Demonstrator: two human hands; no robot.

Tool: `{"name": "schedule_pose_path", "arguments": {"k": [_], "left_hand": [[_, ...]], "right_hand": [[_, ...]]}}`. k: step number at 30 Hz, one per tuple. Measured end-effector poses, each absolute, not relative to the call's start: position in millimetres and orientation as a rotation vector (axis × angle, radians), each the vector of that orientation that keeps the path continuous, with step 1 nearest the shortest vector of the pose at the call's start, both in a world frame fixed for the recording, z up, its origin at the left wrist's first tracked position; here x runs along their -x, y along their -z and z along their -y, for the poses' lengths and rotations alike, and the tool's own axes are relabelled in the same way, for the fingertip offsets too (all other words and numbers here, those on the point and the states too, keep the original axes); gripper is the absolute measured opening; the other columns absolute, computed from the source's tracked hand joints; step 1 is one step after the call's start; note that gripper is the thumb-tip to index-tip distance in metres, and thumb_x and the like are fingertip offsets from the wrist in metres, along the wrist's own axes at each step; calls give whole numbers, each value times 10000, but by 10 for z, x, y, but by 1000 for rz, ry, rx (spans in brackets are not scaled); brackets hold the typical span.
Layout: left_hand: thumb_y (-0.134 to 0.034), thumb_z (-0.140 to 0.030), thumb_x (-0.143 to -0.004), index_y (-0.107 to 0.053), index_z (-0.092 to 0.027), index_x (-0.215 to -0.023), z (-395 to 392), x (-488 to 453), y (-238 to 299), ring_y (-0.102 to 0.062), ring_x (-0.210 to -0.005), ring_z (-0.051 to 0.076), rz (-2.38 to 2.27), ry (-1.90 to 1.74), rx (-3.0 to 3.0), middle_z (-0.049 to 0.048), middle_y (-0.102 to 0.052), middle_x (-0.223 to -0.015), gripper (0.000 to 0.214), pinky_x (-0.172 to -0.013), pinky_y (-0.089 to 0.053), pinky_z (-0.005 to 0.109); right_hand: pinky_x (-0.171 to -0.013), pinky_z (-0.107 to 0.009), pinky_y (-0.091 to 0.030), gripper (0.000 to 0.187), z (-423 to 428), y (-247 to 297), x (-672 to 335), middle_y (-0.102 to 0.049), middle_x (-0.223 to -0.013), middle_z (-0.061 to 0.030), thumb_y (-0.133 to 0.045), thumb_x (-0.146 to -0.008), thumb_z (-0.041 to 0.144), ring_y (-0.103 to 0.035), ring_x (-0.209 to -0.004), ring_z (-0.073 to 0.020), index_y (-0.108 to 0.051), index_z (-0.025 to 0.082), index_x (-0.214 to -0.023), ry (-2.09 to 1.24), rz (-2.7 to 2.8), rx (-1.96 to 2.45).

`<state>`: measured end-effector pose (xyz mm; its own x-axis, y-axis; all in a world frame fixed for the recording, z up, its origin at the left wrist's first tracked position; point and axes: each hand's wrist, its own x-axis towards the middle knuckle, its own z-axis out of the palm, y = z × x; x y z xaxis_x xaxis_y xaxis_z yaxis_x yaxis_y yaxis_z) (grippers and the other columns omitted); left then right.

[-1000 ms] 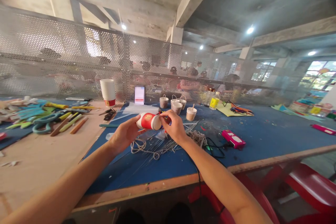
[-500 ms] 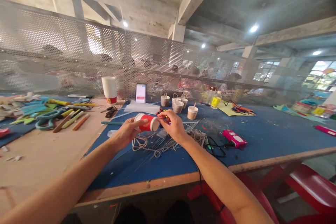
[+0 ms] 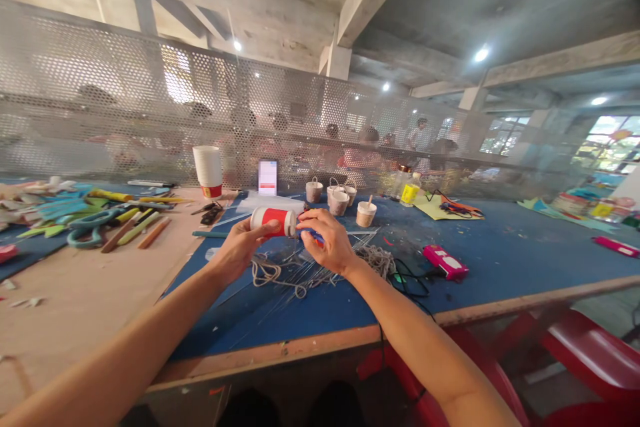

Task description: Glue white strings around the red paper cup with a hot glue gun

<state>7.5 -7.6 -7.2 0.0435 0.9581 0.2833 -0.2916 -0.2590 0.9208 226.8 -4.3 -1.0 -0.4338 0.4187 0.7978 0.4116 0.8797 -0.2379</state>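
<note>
A red and white paper cup (image 3: pixel 277 222) lies on its side in the air above the blue mat. My left hand (image 3: pixel 243 243) is closed around its left part, with the thumb along the red band. At the cup's right end is my right hand (image 3: pixel 327 238), its fingers bent and drawn together near the rim. Whatever is between those fingertips is too small to make out. Beneath both hands lie grey cord (image 3: pixel 267 271) and a spread of thin wires (image 3: pixel 313 273).
Stacked paper cups (image 3: pixel 207 170) and a phone (image 3: pixel 267 177) stand at the back. Small cord-handled pots (image 3: pixel 339 203), a yellow-labelled bottle (image 3: pixel 411 189) and a pink device (image 3: pixel 445 261) are further right. Scissors (image 3: pixel 93 230) and several tools lie left. Red chairs (image 3: pixel 595 353) stand at front right.
The cup has moved slightly left and up with my left hand. My right hand's fingertips have shifted at the cup's end, and its lower fingers show more.
</note>
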Motion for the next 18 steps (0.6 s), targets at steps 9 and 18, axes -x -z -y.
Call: {"name": "schedule_pose_path", "arguments": {"k": [9,18], "left_hand": [[-915,-339,-660,-811,-172,-848,21,-59,106,-735,-867,250,-748,-1480,-1214,85,-819,-880,272,-861,-549,356],[-941,-324,-610,-807,-162,-844,-12,-57,131,-740,-834,252,-765,-1467,-1168,98,-820,-865,314,-825,-536,349]], "right_hand": [[-802,-322,-462,265,-180,39,-2741,-751,-1004,-103,-575,-991,439,-701,-944,-255,-690,208,-928,8,2035,1717],[-671,-313,-420,562,-201,201,-2851,-697,-680,-95,-552,-920,689,-696,-773,-286,-652,223,-623,-224,2115,1813]]}}
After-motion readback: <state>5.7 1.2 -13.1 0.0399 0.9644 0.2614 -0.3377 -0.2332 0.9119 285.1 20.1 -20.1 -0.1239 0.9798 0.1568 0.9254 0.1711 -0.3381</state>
